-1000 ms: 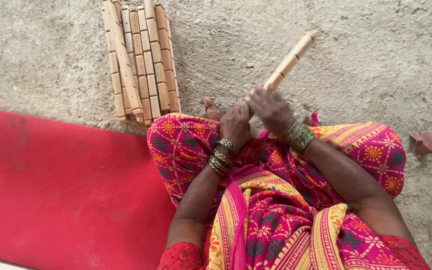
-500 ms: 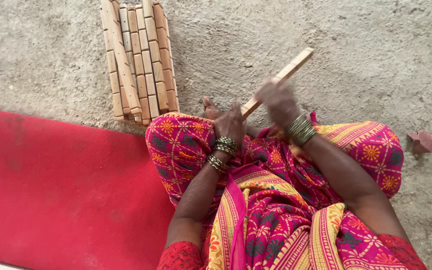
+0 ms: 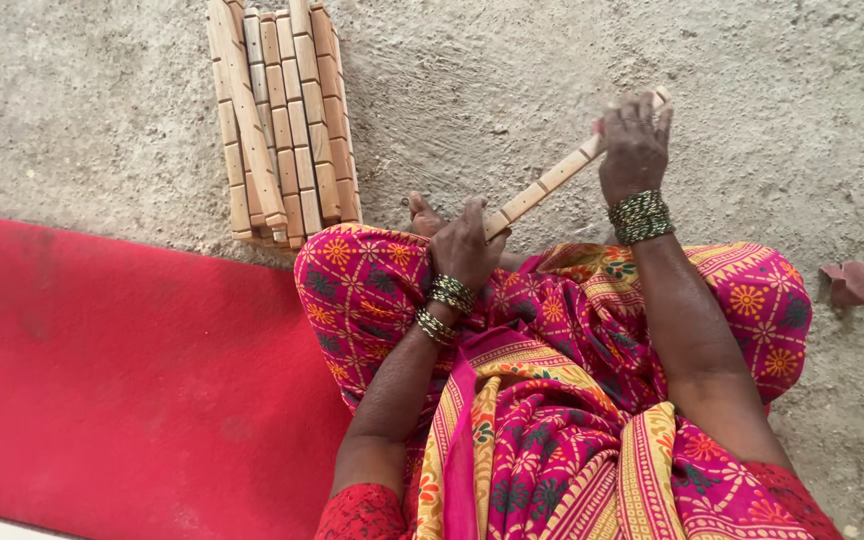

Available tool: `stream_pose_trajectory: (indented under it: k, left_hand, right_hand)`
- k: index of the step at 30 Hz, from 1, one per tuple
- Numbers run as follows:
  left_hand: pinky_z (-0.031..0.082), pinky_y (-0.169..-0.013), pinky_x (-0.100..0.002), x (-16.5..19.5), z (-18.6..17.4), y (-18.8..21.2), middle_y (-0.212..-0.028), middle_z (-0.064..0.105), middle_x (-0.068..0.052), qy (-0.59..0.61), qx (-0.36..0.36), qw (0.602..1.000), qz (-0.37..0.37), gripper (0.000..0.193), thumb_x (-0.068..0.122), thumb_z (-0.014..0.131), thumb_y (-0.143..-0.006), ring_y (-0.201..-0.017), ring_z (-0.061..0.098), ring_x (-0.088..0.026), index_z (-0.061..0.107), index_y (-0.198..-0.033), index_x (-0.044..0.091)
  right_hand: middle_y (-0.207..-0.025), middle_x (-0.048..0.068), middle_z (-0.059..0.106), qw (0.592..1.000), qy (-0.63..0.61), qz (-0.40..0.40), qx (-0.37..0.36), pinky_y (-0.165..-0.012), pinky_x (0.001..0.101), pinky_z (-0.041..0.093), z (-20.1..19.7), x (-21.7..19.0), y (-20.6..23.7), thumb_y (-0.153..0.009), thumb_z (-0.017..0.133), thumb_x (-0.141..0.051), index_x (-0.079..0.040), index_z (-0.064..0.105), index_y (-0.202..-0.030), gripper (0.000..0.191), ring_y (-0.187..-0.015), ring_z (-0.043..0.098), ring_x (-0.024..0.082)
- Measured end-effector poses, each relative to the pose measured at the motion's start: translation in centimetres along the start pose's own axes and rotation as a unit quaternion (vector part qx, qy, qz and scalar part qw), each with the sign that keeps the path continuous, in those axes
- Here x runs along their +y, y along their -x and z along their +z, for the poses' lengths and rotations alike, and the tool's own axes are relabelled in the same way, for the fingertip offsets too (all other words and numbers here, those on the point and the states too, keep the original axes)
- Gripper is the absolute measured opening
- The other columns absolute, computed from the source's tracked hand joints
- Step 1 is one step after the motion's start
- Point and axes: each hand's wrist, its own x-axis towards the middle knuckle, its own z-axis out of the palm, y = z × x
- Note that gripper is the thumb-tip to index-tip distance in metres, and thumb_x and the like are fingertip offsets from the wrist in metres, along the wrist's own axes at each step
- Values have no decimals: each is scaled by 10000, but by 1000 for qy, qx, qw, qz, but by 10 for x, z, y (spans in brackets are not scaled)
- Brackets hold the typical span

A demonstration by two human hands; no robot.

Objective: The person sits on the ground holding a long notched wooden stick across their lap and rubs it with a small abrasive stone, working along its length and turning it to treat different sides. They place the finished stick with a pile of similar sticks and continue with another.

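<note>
Both hands clamp one stick point(image 3: 542, 185) just right of the stack point(image 3: 282, 120), left hand point(image 3: 464, 245) low, right hand point(image 3: 634, 145) high and blurred; a loose grip could drop it onto the floor point(image 3: 102, 110).

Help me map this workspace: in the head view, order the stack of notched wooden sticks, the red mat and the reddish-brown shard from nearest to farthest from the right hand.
From the right hand:
1. Reddish-brown shard, on its right, on the concrete.
2. Stack of notched wooden sticks, on its left.
3. Red mat, lower left, beyond the knee.
</note>
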Motion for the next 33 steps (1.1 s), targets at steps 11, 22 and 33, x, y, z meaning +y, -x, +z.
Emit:
stream_pose_trajectory:
  k: [11,22,33]
  left_hand:
    - [580,-690,-337,-11,8,-2,-935,705,9,-64,-17,997,-38,289,410,729,-925,-751,679,-130,664,-981,134]
    - [534,-534,-302,0,0,-2,-809,659,21,-60,50,996,39,344,473,735,-909,-621,599,-111,683,-978,140]
    - [417,-455,-259,-3,-8,-5,-687,560,-14,491,-195,842,-104,384,364,678,-1033,-531,489,-92,644,-1025,-18]
  right_hand:
    - [-1154,141,734,923,-324,-204,25,-1028,427,591,-79,-88,15,-969,589,-72,-67,646,-1169,208,-1147,700,268]
    - [-1148,95,737,972,-215,94,-15,-1048,411,550,-12,5,-7,-1027,646,-73,-149,718,-1042,106,-1180,683,258]
    - [-1407,123,625,936,-349,-37,-18,-1279,467,394,-61,-51,-9,-1155,584,-5,-78,696,-1268,175,-1428,502,218]
